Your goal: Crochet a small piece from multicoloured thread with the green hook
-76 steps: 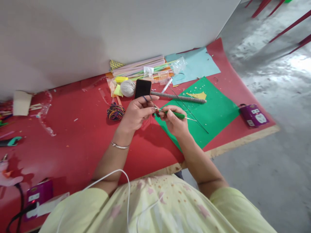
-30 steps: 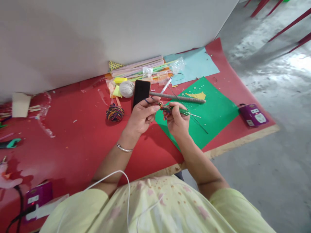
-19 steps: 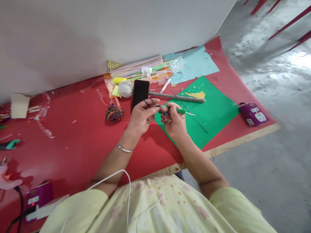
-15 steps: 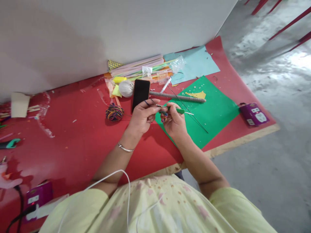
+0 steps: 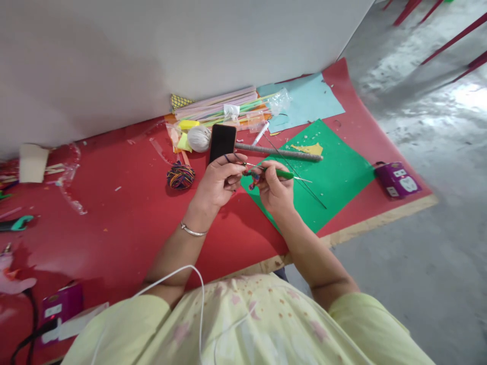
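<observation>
My left hand (image 5: pixel 218 183) is raised above the red table cover (image 5: pixel 125 213), a strand of multicoloured yarn looped over its fingers. My right hand (image 5: pixel 274 191) grips a crochet hook with a green handle (image 5: pixel 283 174), its metal tip pointing left into a small multicoloured crochet piece (image 5: pixel 253 177) held between both hands. The yarn ball (image 5: pixel 180 175) lies on the table to the left of my left hand. A black phone (image 5: pixel 222 142) stands just behind my left fingers.
A green paper sheet (image 5: pixel 335 172) lies under my right hand, with a grey rod (image 5: pixel 281 152) and thin wires on it. Straws, a white thread ball (image 5: pixel 199 138) and blue paper (image 5: pixel 304 104) line the white wall. Purple devices sit at right (image 5: pixel 397 180) and lower left (image 5: pixel 61 304).
My right hand has kept working the hook with small turns; the small crochet piece has shifted slightly between the fingers. Both hands stay in the same place.
</observation>
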Tool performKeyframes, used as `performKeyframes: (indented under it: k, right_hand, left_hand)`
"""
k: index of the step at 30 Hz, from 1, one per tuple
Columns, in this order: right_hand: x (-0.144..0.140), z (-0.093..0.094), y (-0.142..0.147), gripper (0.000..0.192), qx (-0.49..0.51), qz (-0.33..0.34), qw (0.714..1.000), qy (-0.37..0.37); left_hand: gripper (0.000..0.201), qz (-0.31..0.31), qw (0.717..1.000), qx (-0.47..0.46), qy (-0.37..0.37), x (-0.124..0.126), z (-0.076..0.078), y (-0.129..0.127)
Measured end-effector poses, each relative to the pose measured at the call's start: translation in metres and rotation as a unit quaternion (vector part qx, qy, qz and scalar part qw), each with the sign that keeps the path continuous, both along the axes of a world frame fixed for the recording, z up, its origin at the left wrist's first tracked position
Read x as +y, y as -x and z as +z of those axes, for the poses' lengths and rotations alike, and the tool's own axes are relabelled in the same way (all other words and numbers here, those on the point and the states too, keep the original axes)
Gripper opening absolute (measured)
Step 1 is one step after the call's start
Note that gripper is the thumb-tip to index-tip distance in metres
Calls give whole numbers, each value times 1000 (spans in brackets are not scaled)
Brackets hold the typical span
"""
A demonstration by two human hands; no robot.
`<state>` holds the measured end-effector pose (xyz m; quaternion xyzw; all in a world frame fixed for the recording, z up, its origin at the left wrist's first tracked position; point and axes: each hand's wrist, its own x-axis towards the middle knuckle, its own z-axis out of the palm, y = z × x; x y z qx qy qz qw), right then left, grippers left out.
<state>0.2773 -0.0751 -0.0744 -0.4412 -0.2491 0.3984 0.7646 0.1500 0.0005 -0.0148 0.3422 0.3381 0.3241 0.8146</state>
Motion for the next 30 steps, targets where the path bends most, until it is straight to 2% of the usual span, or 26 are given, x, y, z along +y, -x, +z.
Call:
performKeyframes:
  k: [5,9,13,21,30]
  right_hand:
    - [-7,0,-1,29,-96,-12,994,-42]
    - [-11,0,-2,19,-139,-20,989,-53]
    - [-11,-1,-2,18,-137,-21,989,-54]
    - [-12,1,-4,20,-173,-14,983,-60]
    - [-13,-2,-12,13,-329,-31,937,-113]
  left_hand:
    - [28,-18,1000,13,-4,3,0,3]
    - [28,-7,999,19,-28,0,2,2]
    - [29,11,999,15,-46,-2,4,1]
    - [27,-8,1000,11,-23,2,2,5]
    - [28,-33,999,20,-18,9,0,12]
